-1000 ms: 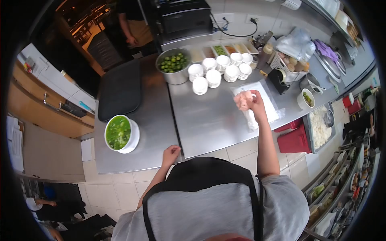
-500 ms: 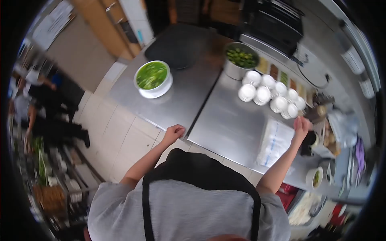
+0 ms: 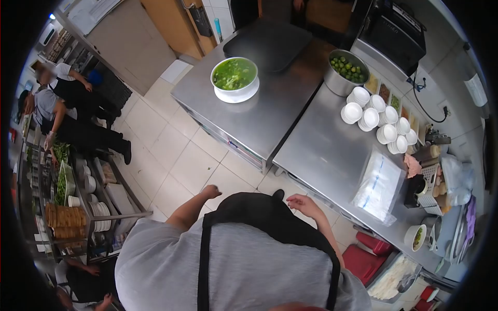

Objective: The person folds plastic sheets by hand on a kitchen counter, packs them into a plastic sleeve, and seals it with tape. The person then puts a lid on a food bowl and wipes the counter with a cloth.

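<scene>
My left hand (image 3: 211, 192) hangs over the floor in front of the steel tables, its fingers curled in and nothing seen in them. Over by the front edge of the right-hand table, my right hand (image 3: 305, 204) is empty, with its fingers loosely apart. It touches nothing. Nearest to it on that table lies a flat pack of clear plastic bags (image 3: 377, 182) with a blue printed line. Behind the pack stand several stacks of white bowls (image 3: 369, 119).
A white bowl of green leaves in liquid (image 3: 235, 76) stands on the left steel table (image 3: 199, 98). A metal pot of green vegetables (image 3: 348, 70) stands at the back. Red bins (image 3: 365, 259) sit below right. People in aprons (image 3: 78, 114) work beside the left shelving (image 3: 111, 210).
My right hand has left the area beside the bag pack and come back in front of my body. My left hand has drawn off the table edge. The view has shifted.
</scene>
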{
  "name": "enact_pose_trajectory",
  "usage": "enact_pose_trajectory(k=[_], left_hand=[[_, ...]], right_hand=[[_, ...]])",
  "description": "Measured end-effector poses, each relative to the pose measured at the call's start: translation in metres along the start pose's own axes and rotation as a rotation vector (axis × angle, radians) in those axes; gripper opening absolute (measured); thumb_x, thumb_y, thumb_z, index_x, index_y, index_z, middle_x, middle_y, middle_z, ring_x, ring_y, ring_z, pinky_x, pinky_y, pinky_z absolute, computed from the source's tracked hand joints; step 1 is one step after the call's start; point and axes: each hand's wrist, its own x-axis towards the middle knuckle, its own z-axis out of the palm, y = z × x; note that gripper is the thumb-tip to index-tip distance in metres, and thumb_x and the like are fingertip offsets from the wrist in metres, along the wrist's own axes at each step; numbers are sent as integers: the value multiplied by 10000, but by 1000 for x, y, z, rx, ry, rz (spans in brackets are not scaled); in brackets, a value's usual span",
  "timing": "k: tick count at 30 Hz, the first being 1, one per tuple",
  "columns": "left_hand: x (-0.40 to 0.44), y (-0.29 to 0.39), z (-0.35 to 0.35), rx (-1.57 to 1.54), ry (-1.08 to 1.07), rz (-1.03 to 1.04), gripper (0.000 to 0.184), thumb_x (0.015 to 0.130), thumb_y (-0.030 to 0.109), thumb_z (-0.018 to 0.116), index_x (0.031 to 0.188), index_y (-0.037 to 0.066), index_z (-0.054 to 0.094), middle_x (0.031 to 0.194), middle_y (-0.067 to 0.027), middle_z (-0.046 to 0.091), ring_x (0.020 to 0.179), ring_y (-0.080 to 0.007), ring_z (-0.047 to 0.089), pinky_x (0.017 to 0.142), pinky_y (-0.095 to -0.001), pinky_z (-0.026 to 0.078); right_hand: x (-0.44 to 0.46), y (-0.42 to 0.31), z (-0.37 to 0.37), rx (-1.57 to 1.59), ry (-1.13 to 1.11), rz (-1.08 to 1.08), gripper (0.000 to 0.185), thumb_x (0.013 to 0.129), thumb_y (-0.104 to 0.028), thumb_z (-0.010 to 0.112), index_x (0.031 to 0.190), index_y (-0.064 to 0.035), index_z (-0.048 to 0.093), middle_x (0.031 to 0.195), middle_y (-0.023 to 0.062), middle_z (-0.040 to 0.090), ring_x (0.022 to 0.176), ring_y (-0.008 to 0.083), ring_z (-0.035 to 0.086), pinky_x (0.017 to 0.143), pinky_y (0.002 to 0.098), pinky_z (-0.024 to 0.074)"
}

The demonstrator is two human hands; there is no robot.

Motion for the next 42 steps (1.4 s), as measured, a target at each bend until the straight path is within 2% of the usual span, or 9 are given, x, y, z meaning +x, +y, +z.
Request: enact_pose_trajectory(k=[4, 7, 9, 11, 12, 15, 20, 33, 42], left_hand=[[-23, -49, 34, 200, -309, -128, 445, 768, 450, 503, 865, 36, 634, 939, -174, 601, 904, -333, 558, 775, -398, 452], [-33, -49, 14, 147, -251, -77, 440, 768, 439, 506, 830, 23, 637, 914, -168, 609, 875, -338, 568, 774, -404, 453], [-45, -28, -2, -15, 49, -29, 443, 761, 436, 518, 813, 12, 633, 880, -168, 615, 843, -335, 577, 764, -410, 454], [-50, -4, -13, -63, 132, -46, 427, 757, 424, 529, 824, 13, 626, 872, -171, 615, 848, -327, 577, 761, -412, 455], [-53, 8, -12, -118, 185, -59, 410, 752, 416, 540, 834, 23, 624, 869, -173, 615, 849, -322, 578, 760, -410, 455], [-67, 46, 0, -290, 235, -113, 372, 733, 402, 567, 857, 55, 622, 878, -162, 617, 865, -302, 579, 762, -403, 456], [-105, 116, 54, -127, 13, -102, 371, 715, 371, 581, 958, 93, 619, 945, -143, 611, 906, -310, 568, 782, -403, 451], [-233, 148, 115, -121, 54, -375, 328, 718, 340, 564, 861, 55, 641, 897, -151, 617, 858, -318, 578, 734, -414, 463], [-250, 191, 122, -109, -42, -348, 372, 728, 379, 578, 937, 74, 625, 954, -150, 605, 901, -317, 565, 757, -418, 454]], right_hand=[[-14, 137, 1, -240, 191, 176, 231, 780, -188, 612, 942, -24, 588, 858, 76, 611, 757, 134, 581, 683, 253, 465], [-43, 200, -41, -497, 425, 283, 313, 697, -282, 654, 907, -54, 605, 884, 142, 618, 774, 239, 602, 697, 314, 470], [-63, 256, -83, -646, 681, 298, 427, 660, -322, 657, 995, -70, 573, 938, 170, 603, 889, 293, 576, 769, 368, 454], [-84, 243, -111, -949, 956, 592, 502, 656, -311, 648, 1033, 2, 538, 1002, 208, 572, 964, 336, 549, 829, 409, 441], [-95, 233, -130, -797, 953, 774, 556, 697, -245, 614, 1187, -41, 445, 1159, 202, 484, 1058, 308, 491, 878, 385, 410], [-113, 247, -181, -278, 1289, 886, 489, 681, -257, 619, 1077, 9, 516, 1030, 208, 558, 998, 370, 518, 825, 422, 445], [-109, 274, -206, -359, 1230, 893, 489, 681, -255, 618, 1081, 7, 514, 1041, 207, 551, 1001, 369, 517, 827, 420, 443], [-74, 304, -215, -614, 969, 769, 490, 683, -248, 616, 1091, 1, 508, 1068, 204, 531, 1007, 366, 513, 832, 416, 439], [-70, 313, -219, -696, 899, 733, 491, 684, -243, 614, 1098, -3, 505, 1087, 202, 517, 1012, 363, 510, 836, 413, 435]])
